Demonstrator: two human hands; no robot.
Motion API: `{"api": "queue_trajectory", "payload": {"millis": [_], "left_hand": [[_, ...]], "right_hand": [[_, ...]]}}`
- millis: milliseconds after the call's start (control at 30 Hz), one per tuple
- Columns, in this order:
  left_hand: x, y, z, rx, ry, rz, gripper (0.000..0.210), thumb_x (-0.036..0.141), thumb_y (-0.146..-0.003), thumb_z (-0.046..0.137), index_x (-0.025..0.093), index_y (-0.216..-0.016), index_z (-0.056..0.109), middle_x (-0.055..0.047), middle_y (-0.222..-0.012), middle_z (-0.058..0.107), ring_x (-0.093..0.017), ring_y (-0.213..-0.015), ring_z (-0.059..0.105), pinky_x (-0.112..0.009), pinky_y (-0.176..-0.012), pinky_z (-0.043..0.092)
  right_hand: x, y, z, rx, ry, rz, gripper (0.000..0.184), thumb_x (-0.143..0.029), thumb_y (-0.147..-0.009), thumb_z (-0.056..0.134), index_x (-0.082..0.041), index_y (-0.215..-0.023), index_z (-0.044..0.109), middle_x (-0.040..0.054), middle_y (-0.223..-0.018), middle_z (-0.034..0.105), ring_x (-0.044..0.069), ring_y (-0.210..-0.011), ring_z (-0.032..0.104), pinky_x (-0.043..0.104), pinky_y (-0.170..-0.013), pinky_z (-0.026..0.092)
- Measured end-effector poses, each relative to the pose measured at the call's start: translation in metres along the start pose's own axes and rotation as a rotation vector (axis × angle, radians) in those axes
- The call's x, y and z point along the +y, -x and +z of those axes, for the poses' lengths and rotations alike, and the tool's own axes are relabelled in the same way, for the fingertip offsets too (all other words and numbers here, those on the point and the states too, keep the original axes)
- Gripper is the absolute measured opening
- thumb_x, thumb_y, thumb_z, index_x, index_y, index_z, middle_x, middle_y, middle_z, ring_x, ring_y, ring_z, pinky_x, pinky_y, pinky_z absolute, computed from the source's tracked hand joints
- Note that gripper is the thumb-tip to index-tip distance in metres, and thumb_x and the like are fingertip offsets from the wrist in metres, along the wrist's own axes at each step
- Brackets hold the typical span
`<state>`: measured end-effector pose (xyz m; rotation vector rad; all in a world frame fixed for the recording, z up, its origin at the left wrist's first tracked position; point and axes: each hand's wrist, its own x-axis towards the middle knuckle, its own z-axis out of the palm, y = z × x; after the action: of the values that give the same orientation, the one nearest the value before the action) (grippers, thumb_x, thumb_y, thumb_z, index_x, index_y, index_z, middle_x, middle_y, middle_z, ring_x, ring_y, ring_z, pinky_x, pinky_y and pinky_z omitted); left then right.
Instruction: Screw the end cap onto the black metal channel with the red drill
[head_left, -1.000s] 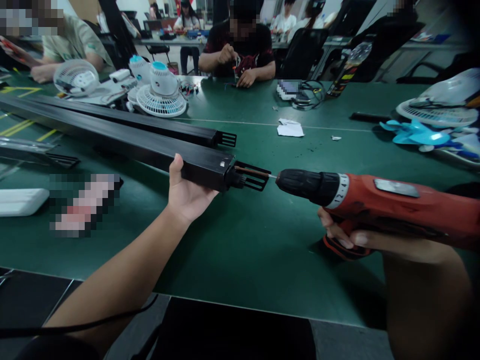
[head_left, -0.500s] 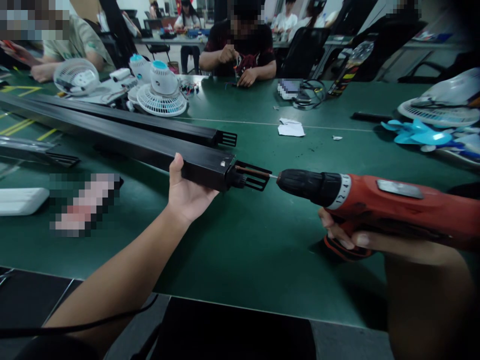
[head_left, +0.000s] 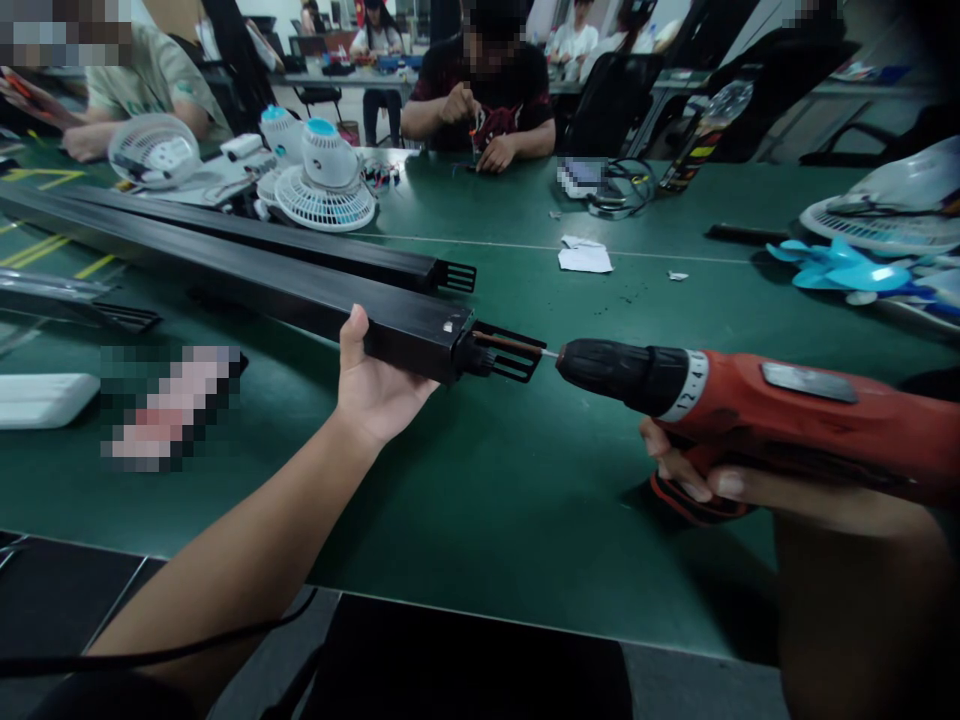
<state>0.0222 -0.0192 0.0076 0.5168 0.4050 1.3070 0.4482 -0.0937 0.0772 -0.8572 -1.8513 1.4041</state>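
Note:
My left hand (head_left: pixel 382 395) grips a long black rectangular tube (head_left: pixel 300 285) from below near its right end, thumb up along the near side. A slotted black bracket (head_left: pixel 517 355) and a short round black piece stick out of that end. My right hand (head_left: pixel 697 475) is wrapped round the handle of a red and black power drill (head_left: pixel 787 400), which points left. Its long thin bit (head_left: pixel 517 343) reaches to the end of the tube; whether the tip sits in a screw is hidden. Behind it lies a second black tube (head_left: pixel 360 255) with a similar slotted bracket.
On the green table (head_left: pixel 480 520) lie a pixelated phone-shaped item (head_left: pixel 172 410), a white case (head_left: pixel 45 400) and paper scraps (head_left: pixel 585 255). White fan parts (head_left: pixel 322 185) stand at the back left, blue fan blades (head_left: pixel 836 265) at the right. A person (head_left: pixel 480 100) works across the table.
Almost nothing differs. The drill has shifted very slightly to the right in the picture, along with a small camera movement; both hands keep their hold.

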Motion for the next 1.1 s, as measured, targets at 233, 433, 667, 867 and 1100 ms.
{"api": "queue_trajectory", "payload": {"millis": [233,433,667,867,1100], "left_hand": [[-0.001,0.000,0.000,0.021,0.048,-0.015,0.089,0.092,-0.113,0.079,0.027,-0.173,0.079,-0.012,-0.154,0.096,-0.044,-0.160,0.086,-0.044,-0.115,0.081],[0.000,-0.001,-0.008,-0.023,0.073,-0.041,0.083,0.085,-0.118,0.078,0.028,-0.177,0.078,-0.011,-0.154,0.097,-0.045,-0.162,0.086,-0.048,-0.121,0.080],[-0.002,-0.003,-0.010,-0.016,0.053,-0.006,0.084,0.087,-0.117,0.080,0.028,-0.176,0.079,-0.012,-0.157,0.095,-0.045,-0.169,0.082,-0.051,-0.131,0.077],[-0.002,-0.003,-0.011,-0.010,0.035,-0.007,0.084,0.088,-0.117,0.079,0.026,-0.173,0.081,-0.013,-0.161,0.094,-0.048,-0.175,0.077,-0.054,-0.134,0.075],[-0.004,-0.003,-0.011,-0.019,0.039,0.007,0.084,0.089,-0.117,0.079,0.027,-0.173,0.081,-0.013,-0.159,0.095,-0.047,-0.172,0.079,-0.053,-0.132,0.077]], "right_hand": [[0.005,0.002,-0.002,-0.053,0.040,-0.063,0.024,-0.042,-0.120,0.098,-0.035,-0.143,0.098,0.0056,-0.089,0.089,0.019,-0.061,0.080,0.024,-0.055,0.071],[0.010,0.002,-0.002,-0.065,0.015,-0.071,0.024,-0.043,-0.120,0.098,-0.034,-0.143,0.097,0.0054,-0.089,0.086,0.019,-0.059,0.077,0.026,-0.052,0.070],[0.011,0.004,0.000,-0.016,-0.014,0.031,0.013,-0.034,-0.117,0.099,-0.030,-0.129,0.095,0.0032,-0.094,0.081,0.017,-0.060,0.076,0.024,-0.050,0.066],[0.011,-0.002,-0.002,-0.097,-0.073,-0.010,0.023,-0.040,-0.118,0.099,-0.033,-0.139,0.097,0.0026,-0.086,0.079,0.017,-0.058,0.072,0.026,-0.048,0.064],[0.006,-0.004,0.001,-0.075,-0.086,0.041,0.012,-0.035,-0.116,0.100,-0.029,-0.126,0.095,0.0039,-0.086,0.081,0.018,-0.057,0.073,0.025,-0.047,0.064]]}}
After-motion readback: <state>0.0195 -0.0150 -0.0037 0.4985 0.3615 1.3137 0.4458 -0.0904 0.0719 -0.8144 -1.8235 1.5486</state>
